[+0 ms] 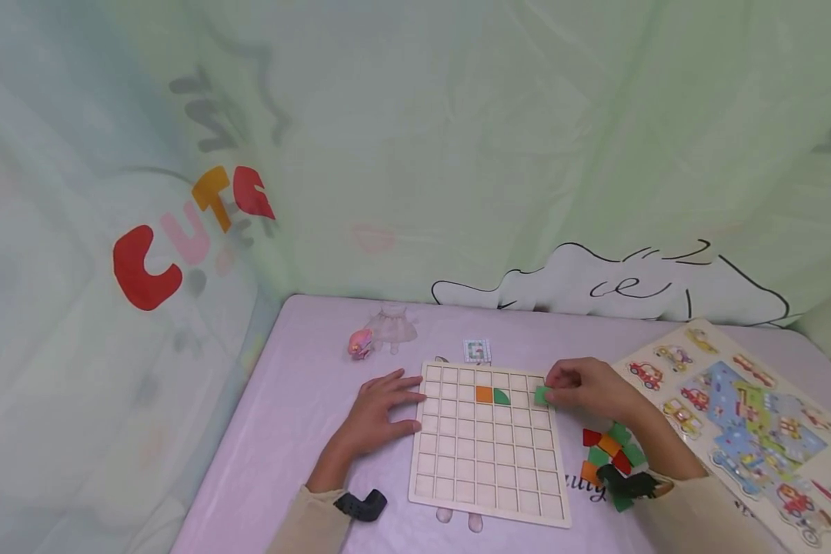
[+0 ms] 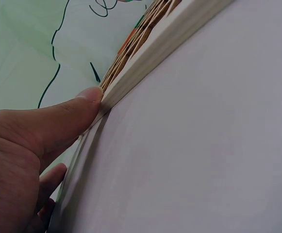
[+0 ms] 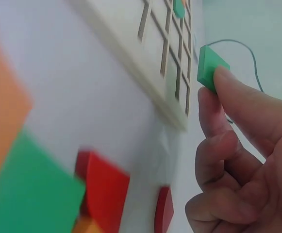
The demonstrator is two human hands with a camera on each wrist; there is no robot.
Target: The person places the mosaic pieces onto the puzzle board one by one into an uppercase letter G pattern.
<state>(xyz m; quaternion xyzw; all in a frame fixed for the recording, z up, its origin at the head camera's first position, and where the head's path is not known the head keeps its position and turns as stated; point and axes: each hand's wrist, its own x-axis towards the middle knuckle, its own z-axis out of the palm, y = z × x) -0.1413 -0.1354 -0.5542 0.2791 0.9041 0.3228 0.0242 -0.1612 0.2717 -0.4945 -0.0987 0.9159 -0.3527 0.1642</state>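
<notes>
A pale wooden grid board point(image 1: 488, 454) with square cells lies on the table. In its upper part an orange square tile point(image 1: 484, 395) and a green quarter-circle tile point(image 1: 502, 397) sit side by side in cells. My left hand point(image 1: 381, 415) is at the board's left edge, its fingers spread and fairly straight; in the left wrist view the thumb point(image 2: 90, 94) touches the board's side. Between thumb and index finger, my right hand point(image 1: 589, 391) pinches a green tile point(image 3: 211, 68). It is held above the board's upper right corner, and its full outline is partly hidden by the fingers.
A pile of red, orange and green tiles point(image 1: 609, 445) lies right of the board, partly under the right wrist. Farther right is a wooden vehicle puzzle point(image 1: 741, 431). A small pink figure point(image 1: 360, 344) and a printed card point(image 1: 477, 351) are toward the back.
</notes>
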